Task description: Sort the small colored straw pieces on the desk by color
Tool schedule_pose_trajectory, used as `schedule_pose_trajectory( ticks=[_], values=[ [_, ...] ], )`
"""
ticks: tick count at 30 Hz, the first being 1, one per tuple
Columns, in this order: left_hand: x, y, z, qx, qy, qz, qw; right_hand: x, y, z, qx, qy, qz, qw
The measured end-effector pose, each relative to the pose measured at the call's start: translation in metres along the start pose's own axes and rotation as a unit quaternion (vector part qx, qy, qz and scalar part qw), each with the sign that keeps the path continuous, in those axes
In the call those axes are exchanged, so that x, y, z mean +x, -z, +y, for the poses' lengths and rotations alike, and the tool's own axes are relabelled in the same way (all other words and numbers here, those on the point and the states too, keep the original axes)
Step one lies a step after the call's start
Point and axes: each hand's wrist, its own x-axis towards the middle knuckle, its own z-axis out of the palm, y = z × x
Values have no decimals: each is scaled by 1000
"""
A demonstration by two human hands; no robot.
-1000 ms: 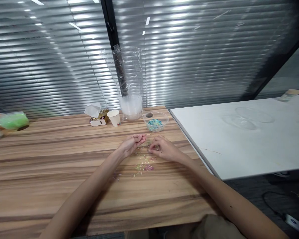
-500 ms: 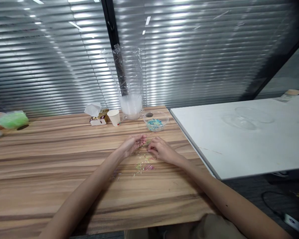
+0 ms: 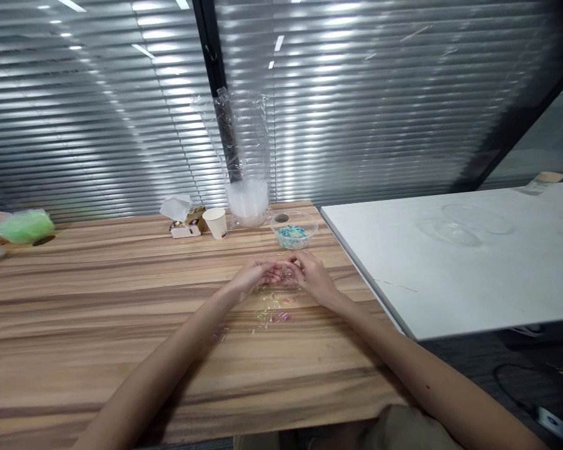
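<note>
Over the wooden table, my left hand (image 3: 256, 276) is cupped with its fingers curled towards my right hand (image 3: 313, 276). My right thumb and fingers are bent inward, close to the left fingertips. Small clear pinkish pieces (image 3: 288, 277) show between the two hands; what the fingers themselves hold is too small to make out. Just below the hands lie scattered small clear, yellow and pink pieces (image 3: 273, 312). Beyond them stands a round clear plastic bowl (image 3: 312, 232) holding many small blue, teal and whitish pieces (image 3: 291, 235).
A paper cup (image 3: 216, 223), a tissue box (image 3: 187, 226) and bagged stacked clear tubs (image 3: 248, 203) stand along the back of the wooden table (image 3: 98, 300). A green bundle (image 3: 25, 226) lies far left. The white table (image 3: 473, 281) on the right bears clear lids (image 3: 478, 219).
My right hand has moved slightly right and turned. My left hand has shifted a little right and lower, its fingers now nearly meeting the right hand's.
</note>
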Motion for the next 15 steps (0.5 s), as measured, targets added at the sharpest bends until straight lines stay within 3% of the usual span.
schedule_pose_trajectory(
  ticks=[3,9,15],
  values=[
    [-1,-3,-2,-56,15,-35,998,0,2,-7,24,16,27,999],
    [0,-6,-2,-128,44,-7,991,1,3,-15,73,66,7,995],
    [-1,-7,-3,-131,45,-7,990,1,4,-10,74,52,21,996]
  ],
)
